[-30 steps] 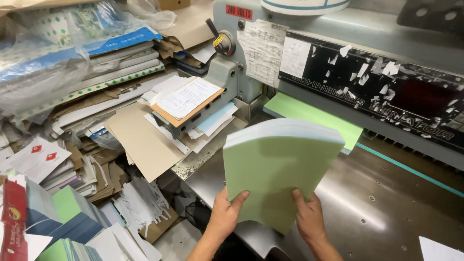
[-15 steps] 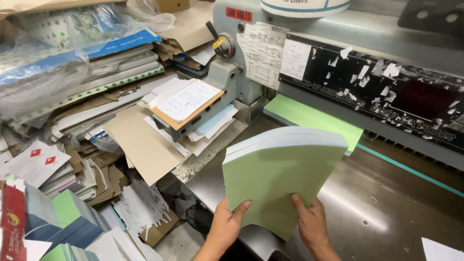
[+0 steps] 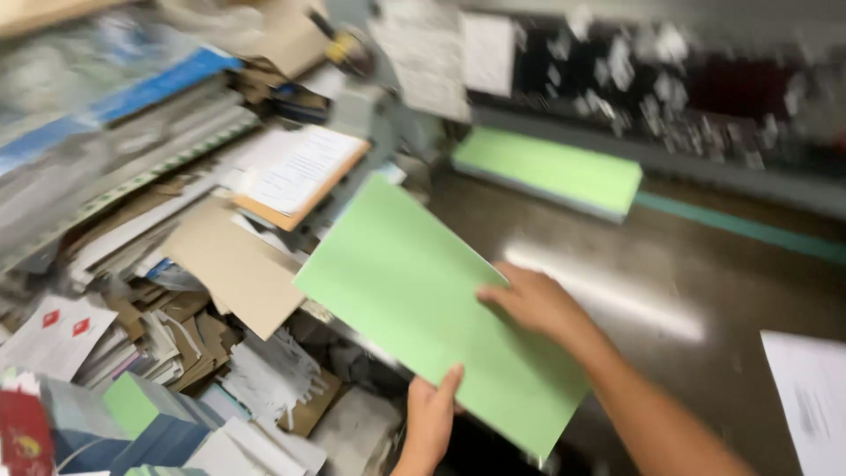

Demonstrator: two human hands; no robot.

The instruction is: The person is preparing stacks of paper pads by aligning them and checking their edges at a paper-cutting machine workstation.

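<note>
- My left hand (image 3: 429, 421) has its grip closed on the near edge of the green paper stack (image 3: 432, 308), thumb up over the top sheet.
- My right hand (image 3: 533, 300) lies flat on top of the same stack at its right side, fingers spread and pressing down rather than pinching; whether the thumb curls under the edge I cannot tell, since the frame is blurred.
- The stack lies tilted, one corner pointing away towards the machine, its left part hanging past the edge of the metal desk (image 3: 705, 291) and over the clutter below.
- Further back on the desk a second green pile (image 3: 551, 170) sits flat against the dark back wall of the cutting machine (image 3: 670, 79), well apart from the stack I hold.
- To the left lie a brown cardboard sheet (image 3: 233, 264), a clipboard with printed sheets (image 3: 295, 172) and heaps of paper scraps (image 3: 264, 379).
- A white sheet (image 3: 811, 388) lies at the desk's right edge.
</note>
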